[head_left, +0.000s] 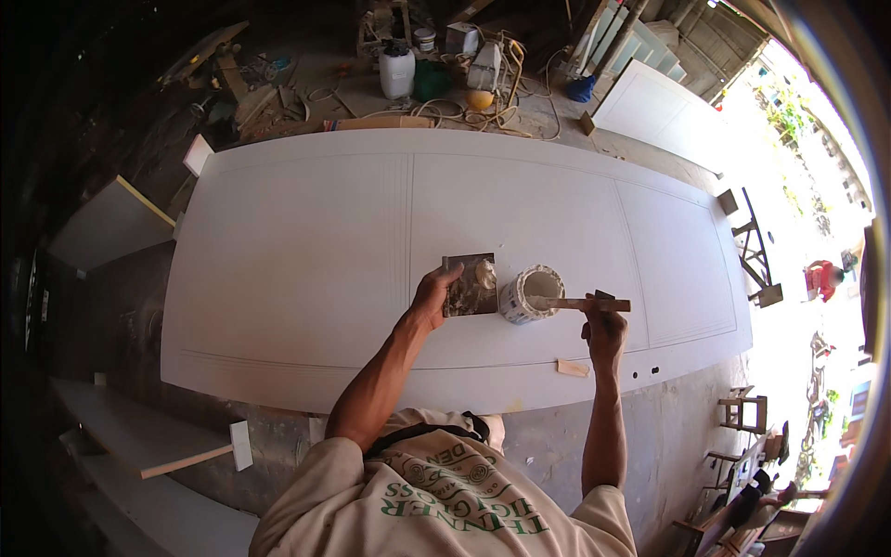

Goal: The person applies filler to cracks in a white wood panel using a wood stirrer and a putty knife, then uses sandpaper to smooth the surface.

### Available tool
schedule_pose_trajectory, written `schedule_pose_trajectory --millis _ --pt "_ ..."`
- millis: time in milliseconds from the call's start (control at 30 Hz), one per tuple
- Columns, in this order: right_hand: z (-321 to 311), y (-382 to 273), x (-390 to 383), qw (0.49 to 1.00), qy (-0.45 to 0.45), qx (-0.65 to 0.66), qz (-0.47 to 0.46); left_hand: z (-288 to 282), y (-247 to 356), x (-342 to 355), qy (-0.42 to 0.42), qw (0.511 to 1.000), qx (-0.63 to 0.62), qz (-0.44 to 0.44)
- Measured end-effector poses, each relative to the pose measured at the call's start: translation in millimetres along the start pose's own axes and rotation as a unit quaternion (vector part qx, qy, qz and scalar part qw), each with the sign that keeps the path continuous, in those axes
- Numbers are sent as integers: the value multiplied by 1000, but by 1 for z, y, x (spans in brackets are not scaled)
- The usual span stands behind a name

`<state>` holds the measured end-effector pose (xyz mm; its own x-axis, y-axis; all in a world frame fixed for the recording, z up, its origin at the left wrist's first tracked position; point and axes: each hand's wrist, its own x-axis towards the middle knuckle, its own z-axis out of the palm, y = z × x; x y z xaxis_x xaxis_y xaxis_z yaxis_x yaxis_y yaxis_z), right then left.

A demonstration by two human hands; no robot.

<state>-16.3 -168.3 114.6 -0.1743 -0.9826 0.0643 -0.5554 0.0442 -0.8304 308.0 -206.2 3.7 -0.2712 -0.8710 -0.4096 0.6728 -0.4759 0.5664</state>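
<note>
My left hand (434,295) grips a dark square board (470,299) with a blob of white paste (485,273) on it. Just right of it, a white tub (520,311) with a paste-crusted rim stands on a large white panel (297,251). My right hand (605,330) is closed on a flat wooden stick (580,304) that reaches across the tub's mouth; its far end is partly inside. A small pale wood piece (573,368) lies on the panel below my right hand.
Other panels lean or rest at the left (139,427) and back right (650,111). Behind are a white jerrycan (397,74), hoses (506,121) and clutter. Trestles and stools (742,408) stand at right. A person in red (819,278) is outside in the bright opening.
</note>
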Motion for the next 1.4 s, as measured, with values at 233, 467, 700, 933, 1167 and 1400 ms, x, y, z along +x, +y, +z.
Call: schedule_pose_trajectory --millis 233,467,700,933,1167,1400 --pt "22 54 -37 968 -155 44 194 -74 18 -66 15 999 -26 42" --pt "91 -59 -69 947 -225 -22 -229 -65 17 -101 71 997 15 23" --pt "115 -105 -61 860 -234 -119 -437 -43 25 -117 43 995 48 71" --pt "119 -116 -66 839 -229 -191 -456 -49 25 -130 62 985 88 133" --pt "135 -120 -69 839 -231 -167 -464 -39 25 -132 50 975 125 175" --pt "127 -122 -78 846 -216 -198 -445 -56 10 -127 90 962 162 201"
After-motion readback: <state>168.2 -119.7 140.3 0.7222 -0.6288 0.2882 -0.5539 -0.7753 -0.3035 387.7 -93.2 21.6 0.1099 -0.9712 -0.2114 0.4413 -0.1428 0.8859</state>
